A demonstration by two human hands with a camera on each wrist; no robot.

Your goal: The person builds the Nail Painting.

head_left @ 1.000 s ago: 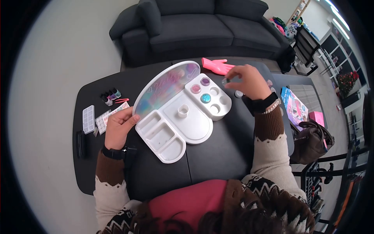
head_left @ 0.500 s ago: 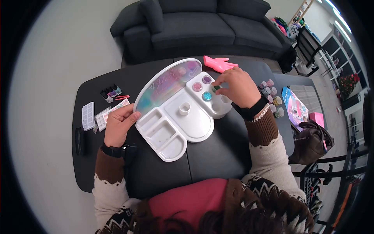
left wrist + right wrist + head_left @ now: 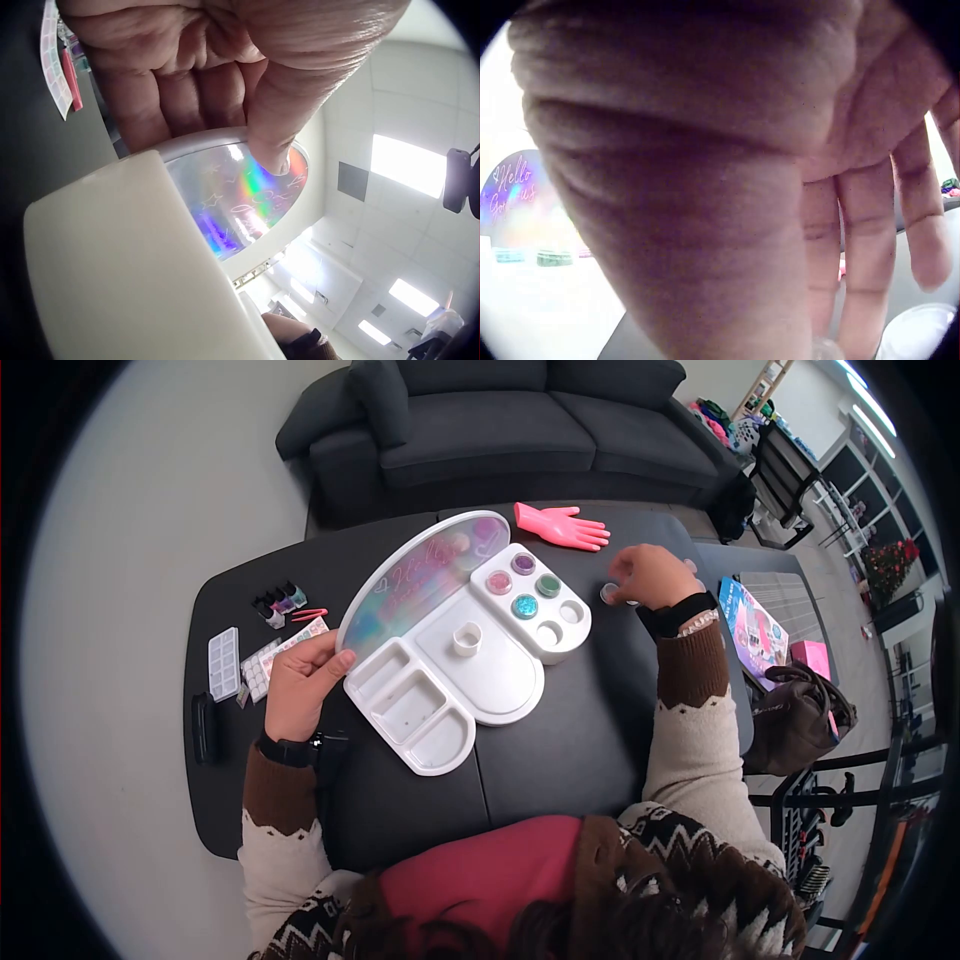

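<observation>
White plastic vanity station (image 3: 492, 685), with an arched, iridescent backboard (image 3: 430, 582) standing along its rear, sits in the middle of a broad black table (image 3: 570, 760), turned at a slant to the person. Its wing on the person's left is split into shallow compartments; the other wing is a raised block with round wells. The person's left hand (image 3: 298, 688) pinches the backboard's end, thumb flat on the shiny face, fingers bent in behind the rim. Off past the raised block, the right hand (image 3: 652, 577) hangs low over the table, palm down, fingers angled toward a small clear round cup (image 3: 608, 593) just at the fingertips; from where I stand I can't tell whether they grip it. A glossy pink model hand (image 3: 562, 528) lies behind the block. Over by the left hand is a white rectangular box of little square cells (image 3: 224, 662). Smallest are four round glitter jars seated in the block's wells: purple (image 3: 523, 564), pink (image 3: 498, 582), green (image 3: 548, 585) and turquoise (image 3: 525, 607).
</observation>
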